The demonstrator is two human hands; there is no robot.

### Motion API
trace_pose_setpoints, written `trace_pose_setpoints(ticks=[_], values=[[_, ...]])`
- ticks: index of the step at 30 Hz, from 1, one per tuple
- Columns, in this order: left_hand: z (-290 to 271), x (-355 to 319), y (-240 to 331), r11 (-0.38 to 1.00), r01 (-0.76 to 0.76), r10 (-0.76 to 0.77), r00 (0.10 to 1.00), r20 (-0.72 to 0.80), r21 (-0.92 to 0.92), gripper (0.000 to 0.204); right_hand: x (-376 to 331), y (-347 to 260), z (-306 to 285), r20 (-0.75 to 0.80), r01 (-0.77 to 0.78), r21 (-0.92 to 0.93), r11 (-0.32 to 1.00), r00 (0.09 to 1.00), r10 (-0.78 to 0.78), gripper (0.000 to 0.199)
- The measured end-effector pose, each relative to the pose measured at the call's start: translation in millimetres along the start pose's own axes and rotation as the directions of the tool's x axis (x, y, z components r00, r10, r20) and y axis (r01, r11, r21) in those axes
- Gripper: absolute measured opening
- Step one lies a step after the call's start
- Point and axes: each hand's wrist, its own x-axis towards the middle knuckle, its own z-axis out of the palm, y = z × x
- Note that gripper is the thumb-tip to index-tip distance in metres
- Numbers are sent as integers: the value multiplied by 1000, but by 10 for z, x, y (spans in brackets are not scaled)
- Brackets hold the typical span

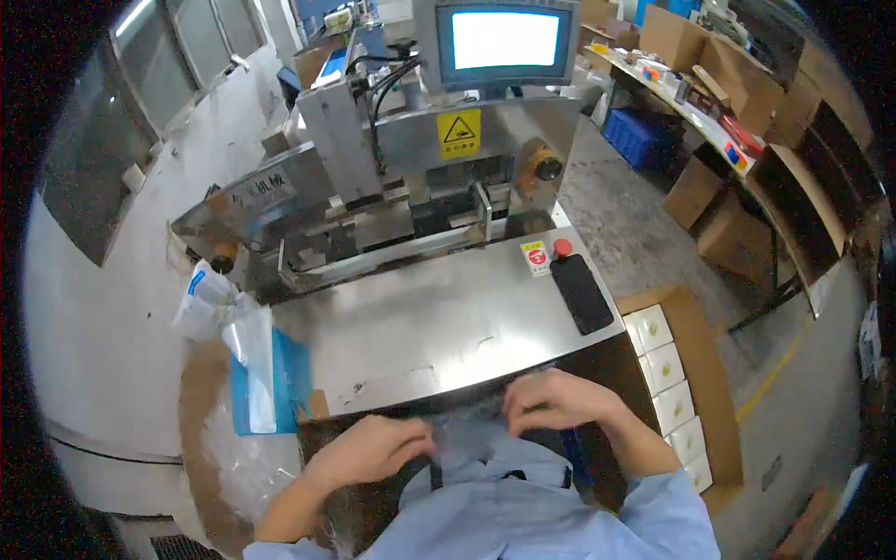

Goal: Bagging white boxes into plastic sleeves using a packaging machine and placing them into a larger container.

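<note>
In front of my body, a piece of clear plastic film [467, 431], perhaps a thin bag, stretches between my two hands. My left hand [371, 450] pinches one side of it, thumb against fingers. On the other side my right hand [557, 399] is closed on the film too, a little higher and nearer the machine's table. The film is blurred and see-through, so its edges are hard to make out. Just beyond both hands lies the front edge of the bare metal tabletop [420, 327].
A machine [523, 131] with a lit screen [504, 40] stands behind the tabletop. On it lie a black phone [581, 294] and a red button [562, 247]. At left, a blue bin [254, 411] holds clear bags; at right, a carton [714, 401] holds several white boxes [661, 367].
</note>
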Motion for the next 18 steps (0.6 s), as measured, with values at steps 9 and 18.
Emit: trace_pose_setpoints(ticks=[9, 18], values=[[-766, 528, -709, 964, 215, -209, 976, -55, 156, 25, 931, 739, -430, -225, 23, -212, 977, 972, -71, 16], [-1705, 1445, -2151, 873, 419, -433, 901, -3, -250, 29, 2267, 1603, -980, -317, -323, -409, 854, 927, 200, 26]])
